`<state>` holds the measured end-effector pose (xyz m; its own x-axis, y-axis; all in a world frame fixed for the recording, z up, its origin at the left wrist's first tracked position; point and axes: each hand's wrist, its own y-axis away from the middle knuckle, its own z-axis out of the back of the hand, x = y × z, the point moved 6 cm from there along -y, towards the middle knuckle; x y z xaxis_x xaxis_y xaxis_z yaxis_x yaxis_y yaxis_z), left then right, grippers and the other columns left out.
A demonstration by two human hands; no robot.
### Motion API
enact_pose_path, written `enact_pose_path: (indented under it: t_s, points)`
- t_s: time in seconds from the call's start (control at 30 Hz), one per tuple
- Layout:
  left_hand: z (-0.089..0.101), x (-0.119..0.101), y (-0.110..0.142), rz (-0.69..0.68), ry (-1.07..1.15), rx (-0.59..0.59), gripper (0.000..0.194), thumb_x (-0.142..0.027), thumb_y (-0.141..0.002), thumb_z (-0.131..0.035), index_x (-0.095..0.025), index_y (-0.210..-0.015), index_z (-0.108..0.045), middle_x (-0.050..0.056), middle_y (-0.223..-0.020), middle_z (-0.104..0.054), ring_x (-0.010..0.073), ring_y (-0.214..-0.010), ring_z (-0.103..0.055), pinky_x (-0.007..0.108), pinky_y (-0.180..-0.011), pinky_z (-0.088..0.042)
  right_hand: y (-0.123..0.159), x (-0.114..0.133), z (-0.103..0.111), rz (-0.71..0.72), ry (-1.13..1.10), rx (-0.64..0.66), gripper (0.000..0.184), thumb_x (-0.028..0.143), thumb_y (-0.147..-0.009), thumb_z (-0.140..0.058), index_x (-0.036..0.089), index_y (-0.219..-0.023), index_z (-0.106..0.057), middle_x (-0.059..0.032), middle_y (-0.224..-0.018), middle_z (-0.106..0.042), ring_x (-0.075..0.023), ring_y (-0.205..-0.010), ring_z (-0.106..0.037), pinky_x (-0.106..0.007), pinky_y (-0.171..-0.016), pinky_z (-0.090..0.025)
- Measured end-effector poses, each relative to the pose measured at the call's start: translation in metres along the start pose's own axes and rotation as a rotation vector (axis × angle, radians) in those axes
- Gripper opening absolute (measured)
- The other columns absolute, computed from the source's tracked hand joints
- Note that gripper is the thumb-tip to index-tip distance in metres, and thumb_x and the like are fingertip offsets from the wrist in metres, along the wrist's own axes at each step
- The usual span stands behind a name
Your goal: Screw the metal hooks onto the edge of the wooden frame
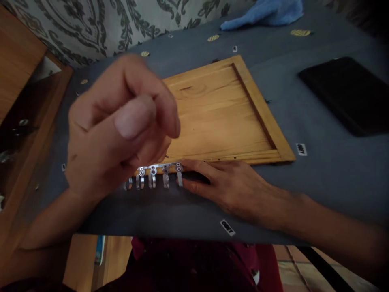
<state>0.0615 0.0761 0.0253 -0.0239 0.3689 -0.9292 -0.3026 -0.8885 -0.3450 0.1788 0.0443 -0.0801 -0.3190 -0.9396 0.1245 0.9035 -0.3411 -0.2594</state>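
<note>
My left hand [121, 113] is raised close to the camera, fingers curled in with the thumb over them. What it holds, if anything, is hidden; a tiny dark tip shows just below its fingers. On the table lies a framed wooden board [212, 117]. Along its near edge runs a silver metal hook rail [152, 168] with several curved hooks and screws, its left part hidden behind my left hand. My right hand [231, 184] grips the rail's right end, index finger and thumb around the last hook. A few small dark holes dot the edge further right.
A black flat slab-like object [349, 95] lies at the right. At the back is a blue cloth [267, 14]. A wooden cabinet with an open compartment [21, 129] stands on the left. The grey patterned tablecloth [182, 219] reaches the table's front edge.
</note>
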Motion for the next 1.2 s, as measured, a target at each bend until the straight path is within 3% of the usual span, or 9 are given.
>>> enact_pose_path:
  t_s: [0.1,0.27,0.5,0.67,0.8,0.9,1.0,1.1,1.2]
  points:
    - [0.000,0.005,0.003,-0.037,0.100,-0.006,0.051,-0.059,-0.097,-0.038,-0.022,-0.070,-0.058,-0.007,-0.040,-0.022,0.0043,-0.030,-0.026,0.019,-0.032,-0.025,-0.001,-0.001,0.001,-0.005,-0.002,0.008,0.028,0.015,-0.093,-0.049,0.024,-0.113,-0.067,-0.0097,-0.133,-0.061,-0.0167,-0.074,-0.068,-0.029,-0.059,-0.053]
    - [0.008,0.017,0.005,0.034,0.107,-0.108,0.054,-0.059,-0.097,-0.040,-0.019,-0.063,-0.056,-0.006,-0.041,-0.024,0.0044,-0.033,-0.020,0.023,-0.035,-0.024,0.001,-0.001,0.001,0.007,-0.030,0.016,0.034,0.010,-0.090,-0.046,0.023,-0.114,-0.067,-0.0129,-0.137,-0.057,-0.0194,-0.080,-0.069,-0.032,-0.062,-0.055]
    - [0.009,0.029,0.011,0.032,0.129,-0.006,0.031,-0.040,-0.096,-0.051,-0.021,-0.073,-0.060,-0.006,-0.047,-0.028,0.0045,-0.034,-0.027,0.023,-0.040,-0.031,0.004,-0.001,0.002,0.025,-0.014,-0.043,0.040,0.006,-0.089,-0.041,0.021,-0.118,-0.065,-0.0137,-0.131,-0.062,-0.0204,-0.083,-0.070,-0.032,-0.063,-0.056]
    - [0.007,0.036,0.013,0.076,0.151,0.084,0.027,-0.025,-0.097,-0.042,-0.020,-0.080,-0.062,-0.007,-0.050,-0.031,0.0018,-0.037,-0.033,0.019,-0.045,-0.036,0.004,-0.002,0.006,0.028,-0.065,-0.076,0.039,0.007,-0.091,-0.038,0.018,-0.116,-0.065,-0.0162,-0.128,-0.063,-0.0214,-0.080,-0.071,-0.032,-0.058,-0.056]
    - [0.012,0.032,0.015,0.016,0.153,-0.008,0.024,-0.031,-0.096,-0.052,-0.018,-0.078,-0.062,-0.006,-0.049,-0.031,0.0036,-0.038,-0.028,0.022,-0.041,-0.032,0.006,-0.007,0.014,-0.042,-0.232,-0.134,0.035,0.010,-0.094,-0.037,0.016,-0.114,-0.066,-0.0142,-0.124,-0.066,-0.0219,-0.092,-0.071,-0.031,-0.065,-0.059]
    - [0.011,0.033,0.017,0.055,0.147,-0.020,0.026,-0.027,-0.098,-0.046,-0.019,-0.080,-0.063,-0.006,-0.050,-0.032,0.0042,-0.039,-0.030,0.021,-0.044,-0.032,0.009,-0.011,0.021,-0.092,-0.310,-0.243,0.031,0.011,-0.096,-0.040,0.018,-0.112,-0.066,-0.0113,-0.117,-0.070,-0.0208,-0.096,-0.071,-0.032,-0.076,-0.060]
    - [0.010,0.035,0.017,0.136,0.138,-0.008,0.029,-0.019,-0.096,-0.038,-0.020,-0.079,-0.062,-0.007,-0.049,-0.032,0.0041,-0.039,-0.030,0.020,-0.046,-0.033,0.012,-0.016,0.024,-0.130,-0.295,-0.321,0.030,0.007,-0.092,-0.045,0.021,-0.111,-0.065,-0.0088,-0.112,-0.072,-0.0205,-0.095,-0.071,-0.032,-0.075,-0.061]
    - [0.014,0.032,0.015,0.115,0.166,-0.085,0.029,-0.018,-0.095,-0.038,-0.018,-0.075,-0.059,-0.006,-0.047,-0.030,0.0058,-0.039,-0.028,0.022,-0.045,-0.031,0.014,-0.021,0.024,-0.165,-0.275,-0.358,0.028,0.007,-0.090,-0.048,0.019,-0.110,-0.065,-0.0108,-0.107,-0.072,-0.0220,-0.093,-0.070,-0.035,-0.074,-0.061]
    - [0.015,0.030,0.012,0.128,0.162,-0.084,0.030,-0.017,-0.096,-0.037,-0.018,-0.074,-0.057,-0.006,-0.047,-0.030,0.0068,-0.039,-0.027,0.024,-0.044,-0.029,0.012,-0.025,0.024,-0.191,-0.275,-0.353,0.030,0.007,-0.090,-0.049,0.022,-0.111,-0.064,-0.0093,-0.106,-0.072,-0.0226,-0.090,-0.069,-0.039,-0.074,-0.060]
